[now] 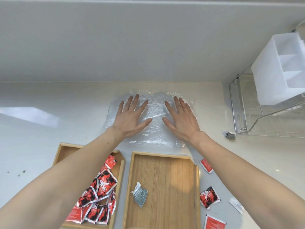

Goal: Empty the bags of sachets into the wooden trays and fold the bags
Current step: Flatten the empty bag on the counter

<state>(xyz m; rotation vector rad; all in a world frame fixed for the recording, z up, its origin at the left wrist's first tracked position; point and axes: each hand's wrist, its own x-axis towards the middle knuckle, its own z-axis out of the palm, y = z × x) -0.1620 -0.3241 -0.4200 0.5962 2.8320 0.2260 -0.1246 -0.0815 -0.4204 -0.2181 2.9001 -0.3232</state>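
A clear, crinkled plastic bag (155,113) lies flat on the pale counter beyond the trays. My left hand (131,117) and my right hand (180,119) press on it side by side, palms down, fingers straight and spread. Nearer to me, the left wooden tray (65,150) holds several red and black sachets (102,184); my left forearm crosses over it. The right wooden tray (163,171) holds one grey sachet (140,194).
Loose red sachets lie on the counter right of the trays (206,165) (209,196) (214,222), plus a white sachet (236,204). A wire dish rack (239,109) with a white plastic container (279,68) stands at the right. A grey wall runs behind the counter.
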